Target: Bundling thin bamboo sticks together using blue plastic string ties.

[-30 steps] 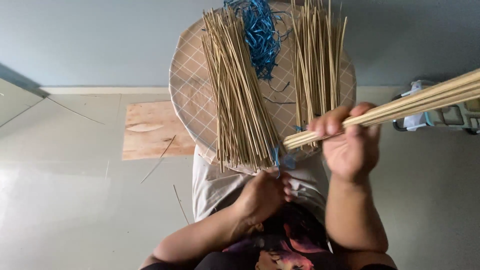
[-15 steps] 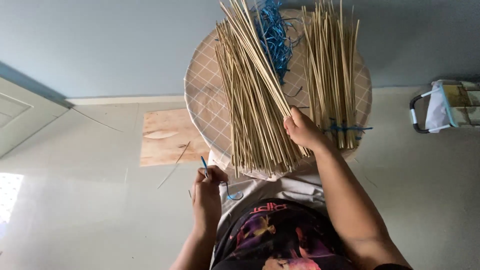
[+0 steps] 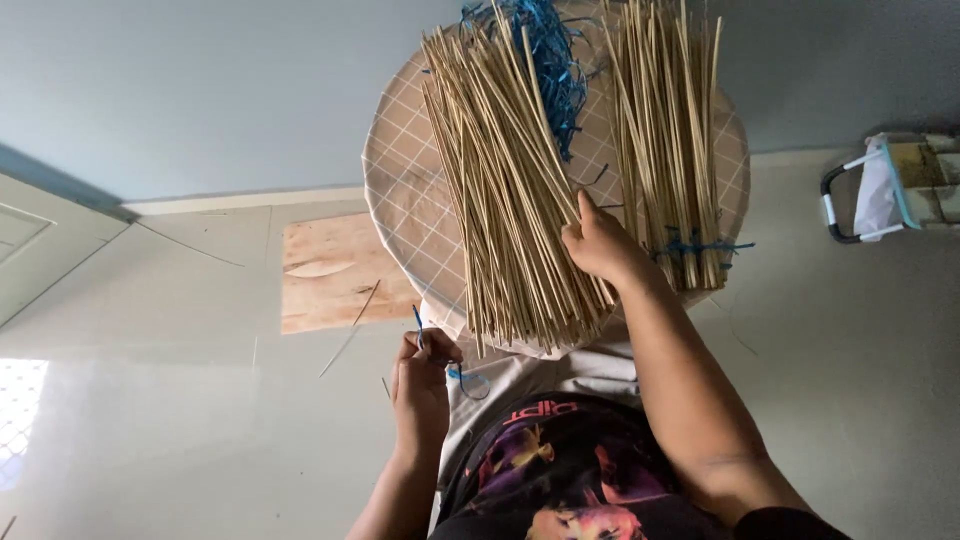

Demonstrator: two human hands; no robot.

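A round table [image 3: 410, 210] with a pale checked cover carries two heaps of thin bamboo sticks. My right hand [image 3: 598, 243] rests on the right side of the large loose heap [image 3: 505, 190], fingers curled on a few sticks. Beside it lies a smaller bundle [image 3: 665, 140] tied with blue string near its lower end. A tangle of blue string [image 3: 545, 60] lies between the heaps at the far side. My left hand [image 3: 425, 365] is below the table's near edge, pinching a short blue string [image 3: 418, 322] whose loop hangs to the right.
A plywood board [image 3: 335, 272] lies on the glossy floor left of the table, with a few stray sticks [image 3: 350, 330] near it. A white-framed stand with a cloth [image 3: 880, 190] is at the right wall. A door edge [image 3: 40, 250] shows at the left.
My right hand has set down the bundle it held out to the right and moved onto the large heap. My left hand dropped below the table edge with a blue string.
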